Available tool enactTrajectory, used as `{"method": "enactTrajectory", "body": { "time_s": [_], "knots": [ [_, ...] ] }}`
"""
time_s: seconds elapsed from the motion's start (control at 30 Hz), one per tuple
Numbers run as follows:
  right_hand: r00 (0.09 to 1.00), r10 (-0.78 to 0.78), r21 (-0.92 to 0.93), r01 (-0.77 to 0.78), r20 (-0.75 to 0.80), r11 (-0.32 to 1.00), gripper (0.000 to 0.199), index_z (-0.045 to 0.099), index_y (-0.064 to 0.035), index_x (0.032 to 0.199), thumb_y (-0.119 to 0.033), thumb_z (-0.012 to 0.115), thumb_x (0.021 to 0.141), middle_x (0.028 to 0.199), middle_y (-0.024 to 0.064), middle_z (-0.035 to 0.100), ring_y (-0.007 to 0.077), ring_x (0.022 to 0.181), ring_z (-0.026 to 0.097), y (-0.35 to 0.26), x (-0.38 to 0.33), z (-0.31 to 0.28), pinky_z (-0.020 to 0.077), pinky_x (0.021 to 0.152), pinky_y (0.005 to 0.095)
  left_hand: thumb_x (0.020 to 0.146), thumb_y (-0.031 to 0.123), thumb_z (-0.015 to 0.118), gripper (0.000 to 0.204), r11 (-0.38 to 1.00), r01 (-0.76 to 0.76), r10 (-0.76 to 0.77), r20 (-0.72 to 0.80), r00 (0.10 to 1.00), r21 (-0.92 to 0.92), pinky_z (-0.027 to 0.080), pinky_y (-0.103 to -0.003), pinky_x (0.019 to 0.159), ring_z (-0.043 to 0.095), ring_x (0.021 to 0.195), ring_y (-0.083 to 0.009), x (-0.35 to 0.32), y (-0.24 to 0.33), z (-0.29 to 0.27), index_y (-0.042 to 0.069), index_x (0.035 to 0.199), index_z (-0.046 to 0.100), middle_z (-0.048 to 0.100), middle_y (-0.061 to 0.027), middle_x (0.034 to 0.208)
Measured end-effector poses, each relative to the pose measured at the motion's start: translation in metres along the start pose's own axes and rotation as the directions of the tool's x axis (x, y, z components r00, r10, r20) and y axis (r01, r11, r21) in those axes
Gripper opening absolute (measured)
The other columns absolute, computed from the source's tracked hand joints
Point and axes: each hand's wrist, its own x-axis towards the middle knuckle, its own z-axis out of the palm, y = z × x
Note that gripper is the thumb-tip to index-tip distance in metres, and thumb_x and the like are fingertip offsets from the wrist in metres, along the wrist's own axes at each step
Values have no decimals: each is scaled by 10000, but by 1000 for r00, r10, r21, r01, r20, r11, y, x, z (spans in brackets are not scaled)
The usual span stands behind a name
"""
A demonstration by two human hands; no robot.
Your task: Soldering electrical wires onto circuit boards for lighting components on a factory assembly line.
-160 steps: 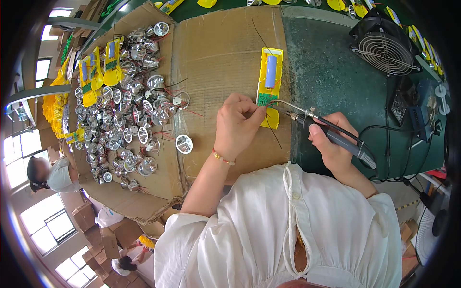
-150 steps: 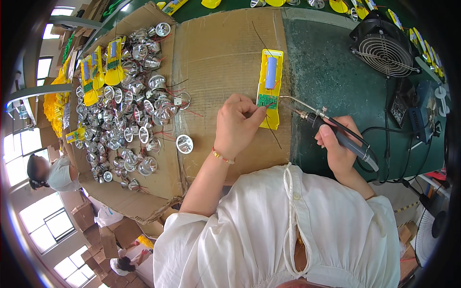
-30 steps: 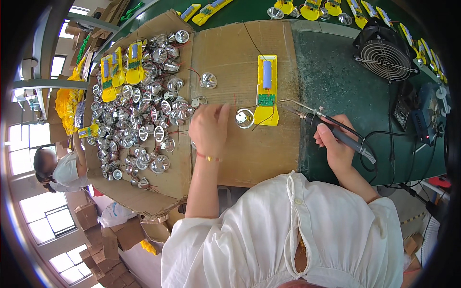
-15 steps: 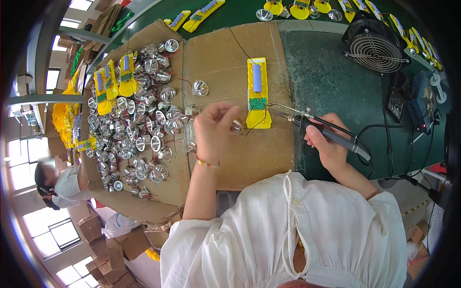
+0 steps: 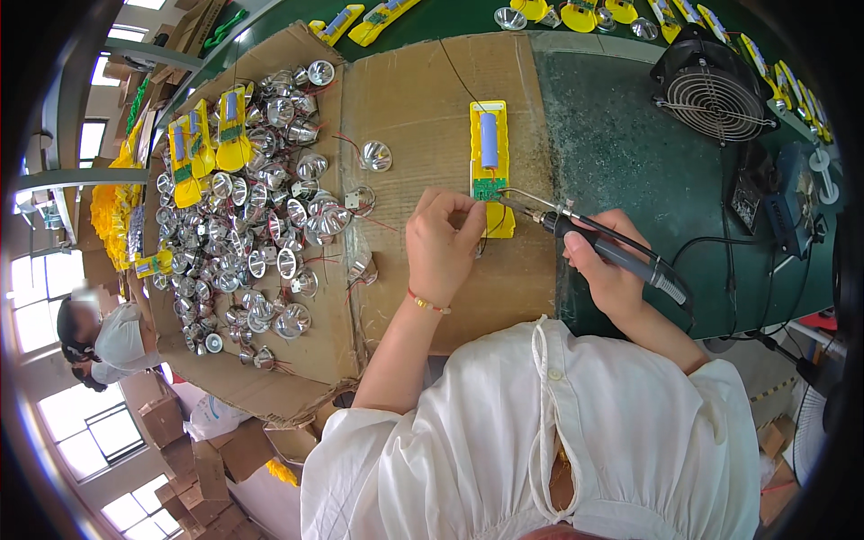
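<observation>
On a cardboard sheet (image 5: 405,99) lies a yellow torch housing (image 5: 499,220) with a blue cylindrical battery (image 5: 489,140) and a small green circuit board (image 5: 489,190). My left hand (image 5: 441,241) is closed in a pinch at the board's left edge; its fingers hide what they hold. A thin dark wire shows just beside its fingertips, over the housing. My right hand (image 5: 609,265) grips a soldering iron (image 5: 621,256) with a grey handle. The iron points left, its tip at or very near the board, together with a thin metal tube fixed alongside it.
Left of me, a cardboard box (image 5: 310,373) holds many silver reflectors (image 5: 292,319) and several yellow housings (image 5: 187,162). One loose reflector (image 5: 376,157) lies on the sheet. A black fan (image 5: 711,94) and a blue soldering station (image 5: 787,220) stand right, with cables. More housings line the far edge.
My left hand has moved right, up to the circuit board. The silvery piece seen by its fingers earlier is now hidden. The soldering iron has shifted slightly left, its tip closer to the board.
</observation>
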Motion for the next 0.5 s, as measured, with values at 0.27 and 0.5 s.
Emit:
{"method": "enactTrajectory", "body": {
  "time_s": [0.27,0.5],
  "knots": [
    [999,-21,-62,22,32,998,154,509,7,876,-84,612,806,677,75,584,90,572,553,7,-2,0,454,510,202,739,63,648,97,997,47,-54,-97,994,-66,460,-262,534,584,570,-159,-1,1,5,-16,718,595,565,-86,742],
    [995,57,86,-50,-76,995,126,502,9,885,-76,574,826,665,83,580,92,543,540,-7,-2,-9,438,487,199,738,82,653,119,997,55,-61,-98,993,-60,455,-264,531,577,555,-156,-1,2,3,-16,702,596,562,-84,724]
  ]
}}
